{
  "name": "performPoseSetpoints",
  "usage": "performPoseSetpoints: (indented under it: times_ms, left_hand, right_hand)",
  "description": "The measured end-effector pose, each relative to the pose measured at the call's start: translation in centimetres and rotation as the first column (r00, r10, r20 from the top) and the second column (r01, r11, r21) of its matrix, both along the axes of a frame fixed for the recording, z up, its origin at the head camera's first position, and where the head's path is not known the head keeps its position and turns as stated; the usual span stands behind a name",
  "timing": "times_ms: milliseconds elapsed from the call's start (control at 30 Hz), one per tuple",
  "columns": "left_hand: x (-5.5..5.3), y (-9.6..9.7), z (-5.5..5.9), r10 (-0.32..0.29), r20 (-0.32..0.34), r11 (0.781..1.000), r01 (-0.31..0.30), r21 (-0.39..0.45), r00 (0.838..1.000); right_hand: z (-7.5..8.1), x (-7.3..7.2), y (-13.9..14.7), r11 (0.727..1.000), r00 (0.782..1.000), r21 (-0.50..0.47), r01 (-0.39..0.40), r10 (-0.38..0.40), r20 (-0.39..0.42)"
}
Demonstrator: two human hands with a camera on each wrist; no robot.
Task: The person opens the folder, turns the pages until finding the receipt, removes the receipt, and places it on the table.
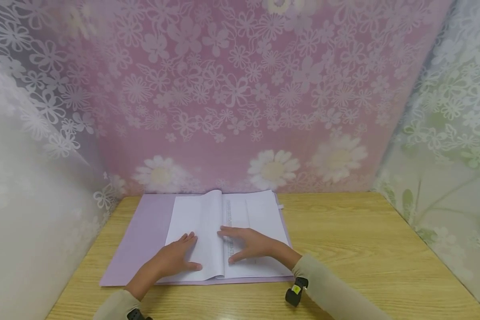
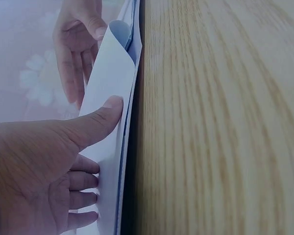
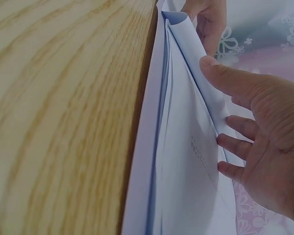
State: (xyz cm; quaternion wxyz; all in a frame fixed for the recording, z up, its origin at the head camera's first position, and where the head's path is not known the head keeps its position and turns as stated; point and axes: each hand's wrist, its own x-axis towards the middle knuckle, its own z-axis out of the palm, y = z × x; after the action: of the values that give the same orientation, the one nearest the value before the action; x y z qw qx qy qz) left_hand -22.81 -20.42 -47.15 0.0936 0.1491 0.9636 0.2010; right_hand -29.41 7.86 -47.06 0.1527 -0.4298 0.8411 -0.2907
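A lavender folder (image 1: 144, 240) lies open on the wooden table with white paper sheets (image 1: 264, 213) inside. Near its middle, a turned sheet bulges up in a rounded fold (image 1: 213, 209). My left hand (image 1: 172, 259) rests on the left page, fingers spread and thumb towards the fold. On the other side, my right hand (image 1: 254, 243) reaches over the printed right page, its fingertips at the fold. In the left wrist view, the left thumb (image 2: 105, 117) lies on the sheet close to its lower edge. Loosely extended right fingers (image 3: 235, 147) touch the curved paper in the right wrist view.
The wooden table (image 1: 356, 249) extends to the right of the folder. A pink floral backdrop (image 1: 232, 111) stands behind it, with pale floral panels at both sides. A small white tab (image 1: 281, 206) sticks out from the folder's right edge. Dark wrist cameras (image 1: 296, 292) sit by the sleeves.
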Motion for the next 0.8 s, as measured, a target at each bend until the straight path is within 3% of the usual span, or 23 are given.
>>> performPoseSetpoints:
  times_ms: [333, 800]
  left_hand:
    - [-0.2, 0.1, -0.1, -0.006, -0.013, 1.000, 0.005, -0.011, 1.000]
    - [-0.2, 0.1, 0.1, 0.013, -0.001, 1.000, -0.013, 0.008, 1.000]
  right_hand:
    - [0.4, -0.2, 0.0, 1.000, 1.000, 0.007, 0.002, -0.001, -0.022]
    - [1.4, -1.5, 2.3, 0.997, 0.997, -0.003, 0.080, -0.080, -0.019]
